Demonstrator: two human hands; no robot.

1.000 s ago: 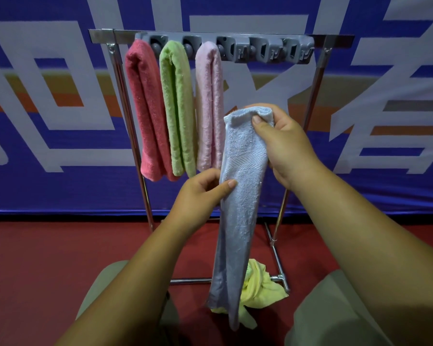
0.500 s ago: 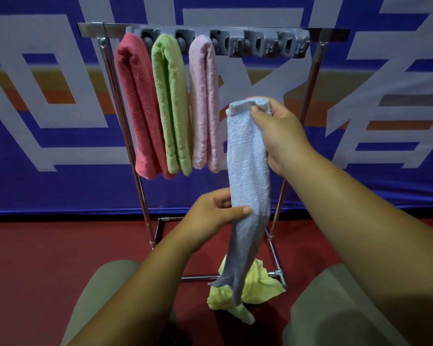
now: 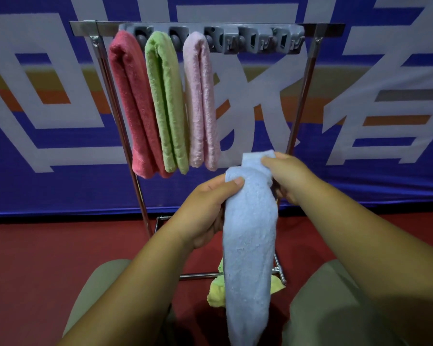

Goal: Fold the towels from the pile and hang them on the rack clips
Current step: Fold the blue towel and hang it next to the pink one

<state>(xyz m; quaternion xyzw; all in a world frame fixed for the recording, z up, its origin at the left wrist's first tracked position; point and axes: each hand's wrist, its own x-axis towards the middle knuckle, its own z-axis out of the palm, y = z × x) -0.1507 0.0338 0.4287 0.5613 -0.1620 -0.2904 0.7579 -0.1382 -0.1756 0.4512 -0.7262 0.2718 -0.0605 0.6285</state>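
A folded light blue towel (image 3: 249, 245) hangs in front of me, held at its top by both hands. My left hand (image 3: 205, 211) grips its upper left edge, thumb on the front. My right hand (image 3: 289, 178) pinches the top right corner. Behind them stands a metal rack (image 3: 85, 27) with a grey clip bar (image 3: 258, 42). A red towel (image 3: 133, 108), a green towel (image 3: 166, 101) and a pink towel (image 3: 200, 101) hang folded from the left clips. The clips to the right hold nothing.
A yellow-green towel (image 3: 216, 293) lies crumpled on the red floor (image 3: 35, 258) by the rack's base bar (image 3: 198, 275), partly hidden by the blue towel. A blue banner wall (image 3: 373, 171) stands behind the rack. My knees show at the bottom.
Both hands came down with the blue towel. My left hand slid up from the towel's middle to its top, close to my right hand, and the lower half now hangs doubled.
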